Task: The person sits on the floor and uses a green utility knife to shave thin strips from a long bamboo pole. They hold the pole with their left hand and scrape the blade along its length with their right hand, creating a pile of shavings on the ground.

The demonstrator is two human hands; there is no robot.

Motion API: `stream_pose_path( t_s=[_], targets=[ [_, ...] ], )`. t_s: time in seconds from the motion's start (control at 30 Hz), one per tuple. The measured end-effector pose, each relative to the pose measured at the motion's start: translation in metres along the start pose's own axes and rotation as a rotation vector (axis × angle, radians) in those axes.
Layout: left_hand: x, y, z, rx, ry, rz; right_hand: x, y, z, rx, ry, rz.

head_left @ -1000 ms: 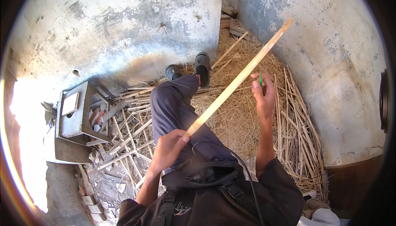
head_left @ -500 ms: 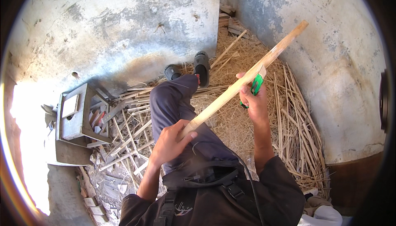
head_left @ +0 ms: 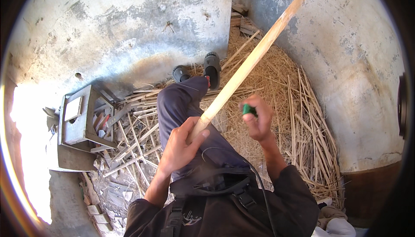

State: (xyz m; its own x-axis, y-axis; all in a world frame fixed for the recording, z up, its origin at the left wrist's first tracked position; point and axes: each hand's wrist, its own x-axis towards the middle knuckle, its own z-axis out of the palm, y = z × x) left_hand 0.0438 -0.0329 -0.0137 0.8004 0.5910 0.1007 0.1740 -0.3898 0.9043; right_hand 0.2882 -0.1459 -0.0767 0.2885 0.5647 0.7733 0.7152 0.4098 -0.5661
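A long pale wooden stick [head_left: 250, 64] slants up and to the right across the middle of the view. My left hand [head_left: 183, 147] is closed around its lower end, above my thigh. To the right of the stick and apart from it, my right hand [head_left: 260, 118] is curled round a small green-handled tool [head_left: 249, 110]. Only part of the green handle shows; fingers and slight blur hide the rest, so its kind is unclear. The stick's far end is darker and browner than its middle.
Wood shavings [head_left: 276, 81] cover the floor, with many thin sticks [head_left: 309, 137] piled along the right wall. More sticks [head_left: 134, 146] lie crossed at left, beside a wooden box-like stand [head_left: 88, 135]. My legs stretch ahead, with dark shoes [head_left: 211, 70] near the wall [head_left: 129, 25].
The stick has swung to a steeper angle, its far end rising. My right hand has come off the stick and moved down and slightly left with the green-handled tool. My left hand keeps its hold.
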Motion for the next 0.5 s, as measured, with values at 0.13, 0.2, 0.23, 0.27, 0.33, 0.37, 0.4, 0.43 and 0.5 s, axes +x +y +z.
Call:
stream_pose_path(
  t_s=[0.13, 0.2, 0.23, 0.27, 0.33, 0.37, 0.4, 0.43, 0.5],
  targets=[
    [0.002, 0.003, 0.003, -0.085, -0.014, 0.020, 0.005, -0.021, 0.011, -0.104, -0.098, -0.102],
    [0.002, 0.005, 0.003, -0.108, -0.035, 0.003, 0.003, -0.020, 0.016, -0.118, -0.102, -0.128],
    [0.002, 0.008, 0.001, -0.103, -0.050, -0.018, 0.003, -0.021, 0.017, -0.134, -0.113, -0.137],
    [0.002, 0.010, 0.001, -0.099, -0.065, -0.040, 0.004, -0.022, 0.018, -0.150, -0.125, -0.146],
    [0.001, 0.009, 0.000, -0.097, -0.077, -0.029, 0.005, -0.025, 0.021, -0.142, -0.119, -0.142],
    [0.001, 0.009, 0.000, -0.096, -0.083, -0.023, 0.005, -0.026, 0.023, -0.138, -0.116, -0.140],
    [0.000, 0.010, 0.000, -0.090, -0.090, -0.015, 0.006, -0.027, 0.023, -0.140, -0.114, -0.141],
    [0.000, 0.011, 0.000, -0.083, -0.097, -0.007, 0.006, -0.027, 0.023, -0.143, -0.112, -0.143],
    [0.000, 0.012, 0.000, -0.084, -0.113, 0.019, 0.006, -0.028, 0.023, -0.156, -0.106, -0.153]
  ],
)
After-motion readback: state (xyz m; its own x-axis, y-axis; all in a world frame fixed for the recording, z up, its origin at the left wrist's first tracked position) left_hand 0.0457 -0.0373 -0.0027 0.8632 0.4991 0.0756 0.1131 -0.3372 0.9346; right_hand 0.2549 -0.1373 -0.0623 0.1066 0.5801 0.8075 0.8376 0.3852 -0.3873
